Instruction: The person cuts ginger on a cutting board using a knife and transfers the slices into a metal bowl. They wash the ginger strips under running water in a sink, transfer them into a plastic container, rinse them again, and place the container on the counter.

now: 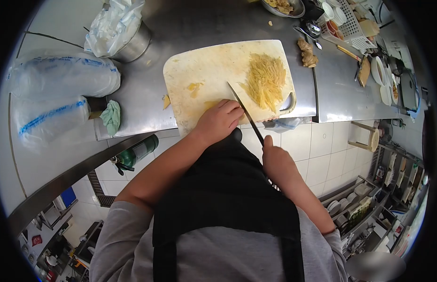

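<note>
A pale, stained cutting board [204, 66] lies on the steel counter. My right hand [278, 164] is closed round the handle of a knife [243, 105], whose blade points up and left across the board. Close to the blade, my left hand [219, 120] presses down with bent fingers held together. Yellow ginger slices [209, 104] show at its edge; the rest lie hidden beneath it. A heap of thin ginger strips [265, 80] covers the board's right side. A few loose ginger scraps [195, 88] are on its left.
A knobby ginger root [307, 52] lies right of the board. Behind are a metal bowl of peelings [293, 10] and a white basket [347, 26]. At left stand a bag-lined metal pot [134, 44], rolls of plastic bags [68, 77] and a green cloth [111, 116].
</note>
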`<state>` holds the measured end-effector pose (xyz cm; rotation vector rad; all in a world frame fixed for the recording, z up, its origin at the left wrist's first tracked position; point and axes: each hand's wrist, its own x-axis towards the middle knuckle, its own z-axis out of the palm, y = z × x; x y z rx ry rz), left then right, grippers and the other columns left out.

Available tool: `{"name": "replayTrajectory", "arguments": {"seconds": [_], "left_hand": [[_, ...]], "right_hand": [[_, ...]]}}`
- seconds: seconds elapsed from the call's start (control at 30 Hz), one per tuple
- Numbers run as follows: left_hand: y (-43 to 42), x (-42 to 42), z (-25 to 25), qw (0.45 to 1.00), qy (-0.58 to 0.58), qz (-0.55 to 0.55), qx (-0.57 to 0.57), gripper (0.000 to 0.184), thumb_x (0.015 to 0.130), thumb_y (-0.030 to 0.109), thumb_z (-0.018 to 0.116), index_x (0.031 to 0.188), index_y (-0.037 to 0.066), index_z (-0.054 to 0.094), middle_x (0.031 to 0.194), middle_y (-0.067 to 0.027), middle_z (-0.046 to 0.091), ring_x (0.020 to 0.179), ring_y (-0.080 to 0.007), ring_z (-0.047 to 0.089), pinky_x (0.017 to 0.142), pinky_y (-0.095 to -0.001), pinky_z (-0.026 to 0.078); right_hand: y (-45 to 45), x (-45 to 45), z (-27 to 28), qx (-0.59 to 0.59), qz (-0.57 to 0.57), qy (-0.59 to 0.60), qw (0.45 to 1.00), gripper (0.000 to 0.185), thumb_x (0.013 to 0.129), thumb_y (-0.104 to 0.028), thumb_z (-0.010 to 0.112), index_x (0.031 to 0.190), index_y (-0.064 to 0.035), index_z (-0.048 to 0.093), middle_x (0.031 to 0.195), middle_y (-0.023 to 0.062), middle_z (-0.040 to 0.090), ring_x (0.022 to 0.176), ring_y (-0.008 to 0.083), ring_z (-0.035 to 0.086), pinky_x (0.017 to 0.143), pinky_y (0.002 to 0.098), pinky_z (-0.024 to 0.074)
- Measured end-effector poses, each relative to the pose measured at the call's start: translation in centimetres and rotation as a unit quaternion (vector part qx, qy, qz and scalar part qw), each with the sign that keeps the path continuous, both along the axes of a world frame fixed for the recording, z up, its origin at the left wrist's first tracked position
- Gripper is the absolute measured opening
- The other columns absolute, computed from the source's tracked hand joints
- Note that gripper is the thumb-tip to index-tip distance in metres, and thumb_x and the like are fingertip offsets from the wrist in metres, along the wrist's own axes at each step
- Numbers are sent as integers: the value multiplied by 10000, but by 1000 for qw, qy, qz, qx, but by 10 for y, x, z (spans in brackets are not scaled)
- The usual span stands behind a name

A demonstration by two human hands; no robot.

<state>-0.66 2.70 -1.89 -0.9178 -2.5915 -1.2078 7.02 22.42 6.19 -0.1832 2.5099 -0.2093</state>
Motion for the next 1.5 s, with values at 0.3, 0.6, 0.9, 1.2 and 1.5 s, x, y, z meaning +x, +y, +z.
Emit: {"name": "replayTrajectory", "arguments": {"seconds": [0.3, 0.6, 0.9, 1.2, 1.5], "left_hand": [[1, 1, -2, 1000, 7, 9, 9, 148, 795, 66, 680, 940, 55, 652, 991, -69, 611, 939, -259, 611, 784, -363, 524], [2, 1, -2, 1000, 4, 13, 4, 148, 790, 59, 681, 935, 64, 650, 982, -69, 609, 930, -275, 612, 787, -367, 521], [5, 1, -1, 1000, 7, 17, -5, 155, 769, 38, 689, 918, 58, 652, 969, -77, 617, 922, -282, 613, 789, -367, 520], [8, 3, -1, 1000, 10, 23, -9, 154, 750, 23, 694, 896, 55, 656, 951, -81, 621, 909, -284, 619, 787, -371, 522], [7, 4, 1, 1000, 8, 22, -18, 171, 745, 23, 695, 908, 61, 659, 952, -82, 622, 913, -285, 620, 791, -372, 523]], "right_hand": [[-1, 2, 2, 20, 7, -5, 1000, 198, 884, -31, 487, 1074, 13, 450, 655, 152, 638, 589, 309, 678, 509, 387, 555], [-3, 7, -13, 9, 6, 41, 999, 134, 906, -60, 484, 1028, -7, 462, 658, 156, 657, 591, 297, 691, 489, 388, 553], [-9, -2, -11, 2, 1, 38, 999, 170, 908, -59, 483, 1059, 15, 458, 664, 168, 650, 591, 328, 676, 498, 429, 541], [-7, -6, -14, 7, 5, 7, 1000, 235, 894, -50, 477, 1119, 18, 470, 735, 175, 678, 652, 320, 700, 529, 415, 558], [-7, -6, -12, -8, 9, 38, 999, 207, 888, -34, 485, 1090, 7, 471, 738, 175, 676, 657, 310, 704, 528, 399, 563]]}}
